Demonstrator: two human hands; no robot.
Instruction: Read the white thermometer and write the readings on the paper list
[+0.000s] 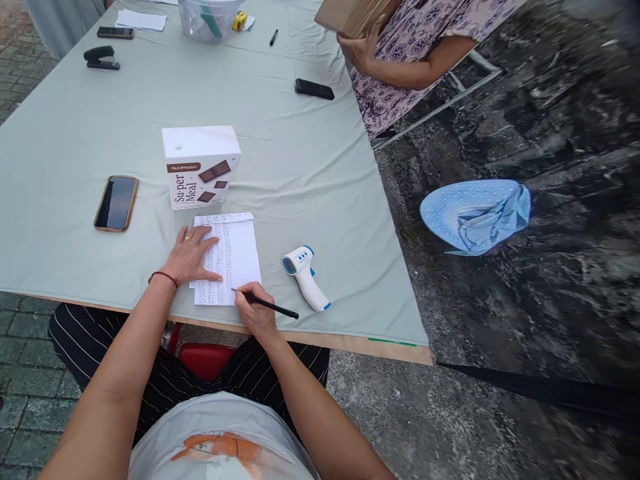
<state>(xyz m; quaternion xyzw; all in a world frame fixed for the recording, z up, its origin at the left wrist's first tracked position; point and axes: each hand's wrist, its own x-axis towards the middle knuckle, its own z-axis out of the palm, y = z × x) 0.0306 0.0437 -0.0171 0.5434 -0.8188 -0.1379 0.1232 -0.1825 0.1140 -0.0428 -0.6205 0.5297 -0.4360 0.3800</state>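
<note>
A sheet of paper (245, 253) with dense handwriting over its left part lies near the table's front edge. My left hand (193, 257) rests on the written part, fingers spread. In my right hand (257, 312) is a black pen (277, 308), gripped with its tip on the paper by the written columns. Just beyond the paper stands a white NutriMotion box (203, 167). A white and blue infrared thermometer (306, 277) lies to the right of my right hand, and a phone (116, 204) lies left of the box.
Farther back are a stapler (101, 59), a dark phone (115, 33), a clear basket (207, 20), a yellow tape measure (240, 21) and a black case-like object (315, 89). At right, another person's hand (361, 50) holds cardboard. A blue hat (475, 217) is beyond the table's right edge.
</note>
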